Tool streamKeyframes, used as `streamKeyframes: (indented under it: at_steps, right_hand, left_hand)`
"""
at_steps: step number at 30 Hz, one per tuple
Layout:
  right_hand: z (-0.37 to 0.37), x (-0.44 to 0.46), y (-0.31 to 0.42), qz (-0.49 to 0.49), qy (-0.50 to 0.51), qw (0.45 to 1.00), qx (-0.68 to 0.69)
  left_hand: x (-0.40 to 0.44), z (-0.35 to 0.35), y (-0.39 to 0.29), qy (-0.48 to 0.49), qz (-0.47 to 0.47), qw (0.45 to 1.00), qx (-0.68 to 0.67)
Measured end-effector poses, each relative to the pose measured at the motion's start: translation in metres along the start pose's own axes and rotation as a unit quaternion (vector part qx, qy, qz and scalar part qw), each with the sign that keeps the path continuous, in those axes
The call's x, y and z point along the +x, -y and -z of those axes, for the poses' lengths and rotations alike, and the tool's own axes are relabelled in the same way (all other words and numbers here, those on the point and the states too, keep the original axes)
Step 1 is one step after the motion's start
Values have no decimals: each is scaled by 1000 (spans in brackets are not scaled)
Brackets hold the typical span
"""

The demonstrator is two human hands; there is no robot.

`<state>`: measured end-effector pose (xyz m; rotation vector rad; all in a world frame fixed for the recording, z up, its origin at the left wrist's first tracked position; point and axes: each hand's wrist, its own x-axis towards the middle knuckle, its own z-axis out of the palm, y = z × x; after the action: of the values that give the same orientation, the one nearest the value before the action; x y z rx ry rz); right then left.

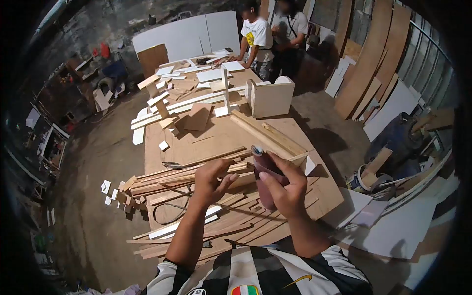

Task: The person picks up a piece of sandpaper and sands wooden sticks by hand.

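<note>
My right hand [287, 184] is closed round a rolled, dark reddish-brown sheet that looks like sandpaper [265, 189]. The roll stands nearly upright, its pale, round end at the top. To its left, my left hand [214, 181] is raised over the table with fingers half curled and thumb apart from them. Nothing shows in its grasp. Behind and beneath both hands lie long thin wood strips [167, 183] in a loose pile. A white strip [184, 223] rests below my left forearm.
A wooden worktable [216, 140] carries offcuts and a pale box-like wooden piece [273, 98]. Two people [258, 39] stand at its far right corner. Boards [366, 59] lean along the right wall; a bucket [366, 178] holds wood at right. Small blocks [118, 194] hang near the left edge.
</note>
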<state>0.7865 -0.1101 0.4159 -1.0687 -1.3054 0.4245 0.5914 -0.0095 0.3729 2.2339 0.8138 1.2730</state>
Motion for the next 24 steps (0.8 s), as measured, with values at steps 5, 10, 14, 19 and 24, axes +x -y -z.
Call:
streamKeyframes:
  at_steps: [5,10,14,19,24]
  right_hand:
    - [-2,-7,-2,132,-46,974,-180]
    - [-1,-11,-4,180,-35,941,-283]
    - [-3,-17,-2,187,-40,925,-328]
    - [-3,-13,-5,215,-31,898,-382]
    - [-6,-17,-11,226,-22,898,-378]
  left_hand:
    - [3,-12,1,22,-10,1000,10]
    - [5,-25,3,23,-11,1000,19]
    - [7,-31,5,-5,-74,996,47]
    - [0,-39,17,-7,-85,995,52]
    - [-3,-39,27,-10,-97,992,77]
